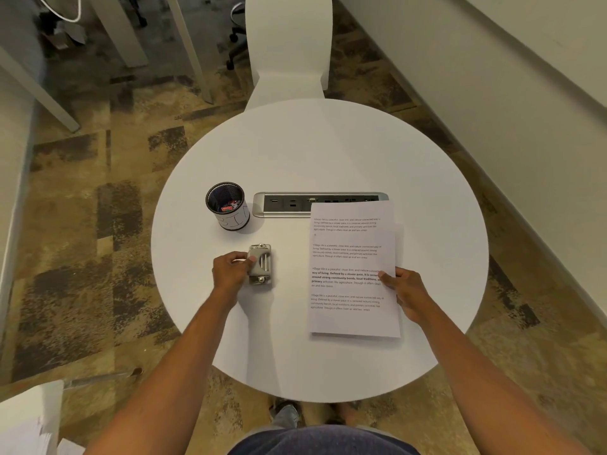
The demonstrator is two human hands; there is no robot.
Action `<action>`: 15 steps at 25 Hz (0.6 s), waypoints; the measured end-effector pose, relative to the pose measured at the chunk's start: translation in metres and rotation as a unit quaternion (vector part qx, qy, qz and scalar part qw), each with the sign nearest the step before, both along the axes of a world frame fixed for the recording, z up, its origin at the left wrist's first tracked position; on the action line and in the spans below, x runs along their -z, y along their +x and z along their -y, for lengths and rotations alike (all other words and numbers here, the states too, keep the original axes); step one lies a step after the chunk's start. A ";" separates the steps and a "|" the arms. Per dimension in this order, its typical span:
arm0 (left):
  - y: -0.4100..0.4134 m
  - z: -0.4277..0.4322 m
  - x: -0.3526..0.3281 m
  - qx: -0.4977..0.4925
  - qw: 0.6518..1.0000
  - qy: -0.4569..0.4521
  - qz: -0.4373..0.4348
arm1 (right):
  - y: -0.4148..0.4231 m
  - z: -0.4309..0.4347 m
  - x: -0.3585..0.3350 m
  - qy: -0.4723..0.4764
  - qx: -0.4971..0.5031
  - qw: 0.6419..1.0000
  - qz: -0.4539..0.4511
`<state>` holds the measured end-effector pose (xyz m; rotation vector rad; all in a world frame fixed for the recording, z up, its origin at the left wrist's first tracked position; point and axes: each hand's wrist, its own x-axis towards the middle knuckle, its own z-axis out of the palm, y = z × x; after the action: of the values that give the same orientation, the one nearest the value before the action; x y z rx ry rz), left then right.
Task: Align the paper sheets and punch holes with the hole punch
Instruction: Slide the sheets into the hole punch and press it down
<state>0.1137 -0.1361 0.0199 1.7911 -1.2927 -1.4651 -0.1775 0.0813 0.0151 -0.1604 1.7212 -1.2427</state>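
A stack of printed paper sheets [351, 251] lies on the right half of the round white table [295, 152], its far end overlapping the power strip. My right hand [405, 292] holds the stack's right edge, thumb on top of the text. A small silver hole punch [261, 265] stands left of the paper, a gap of bare table between them. My left hand [230, 270] grips the punch from its left side, thumb resting on its top.
A black mesh pen cup [228, 205] stands behind the punch. A recessed power strip [289, 204] runs across the table's middle. A white chair [289, 50] faces me beyond the table. Patterned carpet surrounds the table; a white wall rises at right.
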 end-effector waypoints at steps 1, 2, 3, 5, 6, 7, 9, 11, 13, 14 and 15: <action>0.007 0.003 0.001 -0.004 1.000 0.000 0.004 | 0.000 0.001 -0.001 -0.002 0.000 1.000 0.000; 0.013 0.006 0.002 -0.006 1.000 -0.001 0.007 | 0.001 0.002 -0.003 -0.003 -0.001 1.000 -0.001; 0.018 0.008 0.002 -0.009 1.000 -0.002 0.006 | 0.001 0.003 -0.003 -0.005 -0.002 1.000 -0.001; 0.028 0.012 0.003 -0.017 1.000 -0.003 -0.001 | 0.001 0.003 -0.005 -0.011 -0.003 1.000 0.004; 0.033 0.014 0.004 -0.019 1.000 -0.003 -0.005 | 0.000 0.002 -0.005 -0.014 -0.002 1.000 0.006; 0.037 0.016 0.004 -0.021 1.000 -0.003 -0.008 | 0.000 0.001 -0.004 -0.016 -0.001 1.000 0.006; 0.042 0.018 0.006 -0.019 1.000 -0.004 -0.002 | -0.002 -0.002 -0.002 -0.017 0.000 1.000 0.007; 0.045 0.019 0.009 -0.015 1.000 -0.005 0.016 | -0.004 -0.005 0.002 -0.011 0.002 1.000 0.011; 0.047 0.018 0.012 -0.015 1.000 -0.003 0.027 | -0.005 -0.007 0.005 0.001 0.002 1.000 0.010; 0.047 0.017 0.013 -0.014 1.000 -0.004 0.026 | -0.005 -0.008 0.006 0.005 0.002 1.000 0.009; 0.048 0.017 0.014 -0.009 1.000 -0.005 0.029 | -0.005 -0.009 0.005 0.006 0.002 1.000 0.008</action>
<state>0.1616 -0.1535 0.0057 1.8454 -1.3057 -1.4040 -0.1824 0.0904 0.0099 -0.1402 1.7150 -1.2334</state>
